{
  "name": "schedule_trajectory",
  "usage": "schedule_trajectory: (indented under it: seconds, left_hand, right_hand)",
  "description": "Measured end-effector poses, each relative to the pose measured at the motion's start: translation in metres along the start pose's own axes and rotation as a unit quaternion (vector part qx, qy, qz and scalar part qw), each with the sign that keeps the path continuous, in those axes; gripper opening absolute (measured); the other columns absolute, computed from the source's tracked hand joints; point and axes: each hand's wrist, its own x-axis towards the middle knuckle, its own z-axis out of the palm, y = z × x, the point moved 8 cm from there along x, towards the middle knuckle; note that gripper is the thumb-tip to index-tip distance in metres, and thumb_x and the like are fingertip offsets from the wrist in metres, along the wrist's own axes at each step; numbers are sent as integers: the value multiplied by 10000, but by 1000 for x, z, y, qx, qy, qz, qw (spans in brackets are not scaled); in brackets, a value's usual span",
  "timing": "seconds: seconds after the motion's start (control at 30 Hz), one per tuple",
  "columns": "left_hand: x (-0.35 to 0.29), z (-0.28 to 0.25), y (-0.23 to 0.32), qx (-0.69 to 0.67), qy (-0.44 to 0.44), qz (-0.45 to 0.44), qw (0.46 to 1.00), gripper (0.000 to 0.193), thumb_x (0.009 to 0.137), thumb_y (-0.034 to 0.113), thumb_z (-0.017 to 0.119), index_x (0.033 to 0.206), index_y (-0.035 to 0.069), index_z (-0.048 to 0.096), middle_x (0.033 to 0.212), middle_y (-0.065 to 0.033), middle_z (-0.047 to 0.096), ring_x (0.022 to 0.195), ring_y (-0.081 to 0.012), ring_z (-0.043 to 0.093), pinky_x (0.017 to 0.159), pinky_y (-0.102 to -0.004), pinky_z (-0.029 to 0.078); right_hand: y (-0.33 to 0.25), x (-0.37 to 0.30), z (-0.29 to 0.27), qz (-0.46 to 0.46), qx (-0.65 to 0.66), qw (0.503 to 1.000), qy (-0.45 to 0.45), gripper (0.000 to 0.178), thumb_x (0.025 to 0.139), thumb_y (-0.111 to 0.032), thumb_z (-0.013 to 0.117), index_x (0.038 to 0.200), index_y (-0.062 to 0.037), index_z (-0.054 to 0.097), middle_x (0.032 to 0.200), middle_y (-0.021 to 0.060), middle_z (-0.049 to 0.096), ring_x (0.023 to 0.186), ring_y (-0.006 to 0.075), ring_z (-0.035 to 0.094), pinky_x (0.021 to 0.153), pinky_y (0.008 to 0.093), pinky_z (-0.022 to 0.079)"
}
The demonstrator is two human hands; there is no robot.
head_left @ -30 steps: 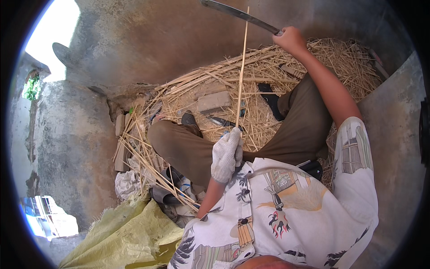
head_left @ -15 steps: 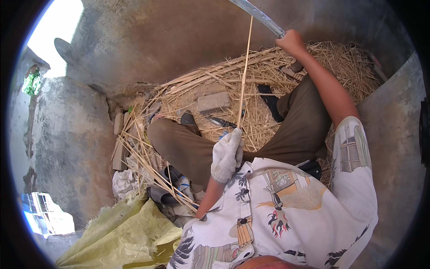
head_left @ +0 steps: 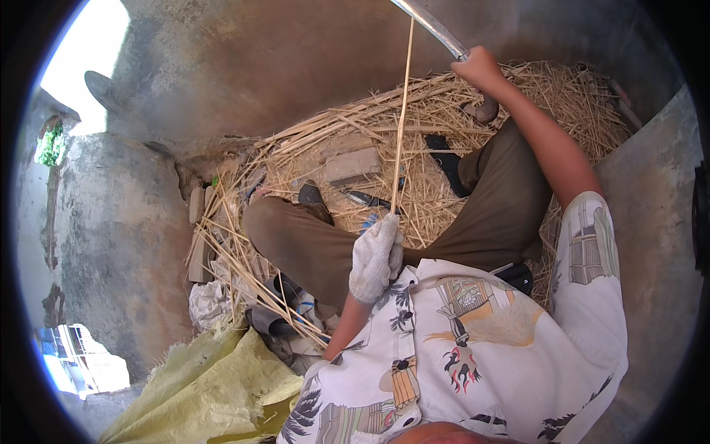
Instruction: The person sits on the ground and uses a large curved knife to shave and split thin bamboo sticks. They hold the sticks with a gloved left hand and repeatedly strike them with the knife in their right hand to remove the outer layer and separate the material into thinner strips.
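Note:
My left hand (head_left: 376,259), in a whitish knit glove, is closed in front of my chest. It grips the lower end of a thin pale strip (head_left: 403,111), which looks like split bamboo or cane. The strip rises almost straight and its far tip meets a long knife (head_left: 429,24). My bare right hand (head_left: 479,70) is wrapped round the near end of this knife, arm stretched out. The grey metal blade curves slightly and slants up to the left; its far end lies outside the picture.
Straw-like shavings (head_left: 555,96) cover the ground around my crossed legs. A brick (head_left: 352,166) and a dark-handled tool (head_left: 370,200) lie between them. Cut strips (head_left: 274,285) and a yellow woven sack (head_left: 214,385) are at the left. Concrete walls (head_left: 111,244) stand close around.
The knife has shifted slightly away along the strip and its blade has tilted, showing narrower. The left hand keeps its grip almost in place. The whole view has moved a little.

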Motion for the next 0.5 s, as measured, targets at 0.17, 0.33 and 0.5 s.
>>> schedule_trajectory:
  seconds: [0.17, 0.33, 0.5]
  left_hand:
    - [-2, 6, 12, 21, -10, 13, 1000, 407, 1095, 399, 545, 839, 82, 566, 508, 12, 431, 383, -83, 365, 378, -252, 284]
    - [-2, 4, 16, 62, -30, 88, 994, 412, 1104, 396, 526, 838, 85, 569, 512, 16, 433, 385, -78, 365, 386, -246, 283]
    - [-1, -1, 8, -21, 3, 22, 1000, 409, 1106, 390, 523, 841, 83, 572, 513, 18, 427, 388, -78, 359, 386, -247, 287]
  right_hand:
    - [9, 16, -10, -31, -6, 998, 56, 309, 794, -248, 716, 752, 56, 676, 579, 134, 654, 475, 238, 659, 462, 389, 522]
    - [7, 14, -10, 3, 57, 998, 41, 290, 781, -249, 723, 714, 30, 677, 595, 131, 666, 477, 235, 650, 505, 396, 536]
    - [-6, 0, 4, -59, -59, 996, 12, 327, 754, -261, 744, 750, 63, 700, 656, 197, 696, 598, 294, 705, 656, 422, 569]
